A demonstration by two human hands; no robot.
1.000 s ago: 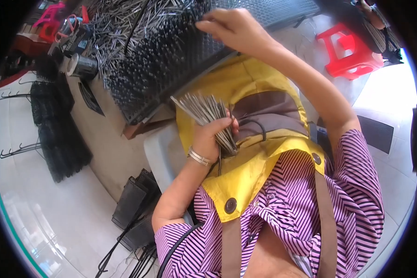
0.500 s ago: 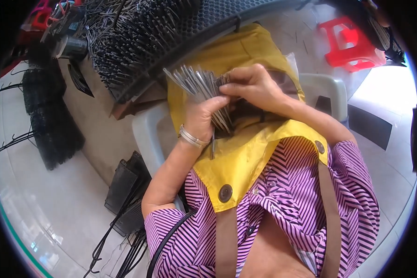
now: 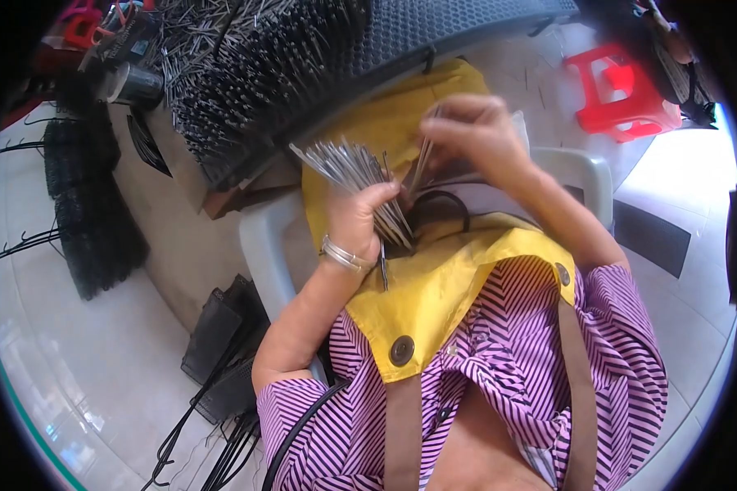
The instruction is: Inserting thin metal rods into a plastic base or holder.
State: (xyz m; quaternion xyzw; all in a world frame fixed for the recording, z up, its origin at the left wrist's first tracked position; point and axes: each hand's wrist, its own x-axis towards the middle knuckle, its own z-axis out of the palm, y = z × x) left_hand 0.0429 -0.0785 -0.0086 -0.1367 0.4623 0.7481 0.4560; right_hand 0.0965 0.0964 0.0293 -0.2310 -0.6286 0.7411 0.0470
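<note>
My left hand (image 3: pixel 354 214) is closed around a thick bundle of thin grey metal rods (image 3: pixel 344 164), which fan out at the top. One darker rod (image 3: pixel 384 266) sticks out below the fist, over my yellow apron (image 3: pixel 418 315). To the right of the bundle and apart from it, my right hand (image 3: pixel 481 137) is slightly blurred, its thumb and fingers pinched together. From that pinch a thin metal rod (image 3: pixel 422 166) points downward; whether there is more than one, I cannot tell.
A black perforated rack (image 3: pixel 434 33) stands ahead, packed with upright dark rods (image 3: pixel 250 78). Black mesh pieces with hooks (image 3: pixel 86 213) lie on the floor at left, and dark flat pieces (image 3: pixel 221 331) beside the grey chair (image 3: pixel 264 254). A red stool (image 3: pixel 622 94) stands far right.
My right hand has drawn away from the bundle, up and to the right, with a thin metal rod in its fingers. The left hand keeps its hold on the bundle.
</note>
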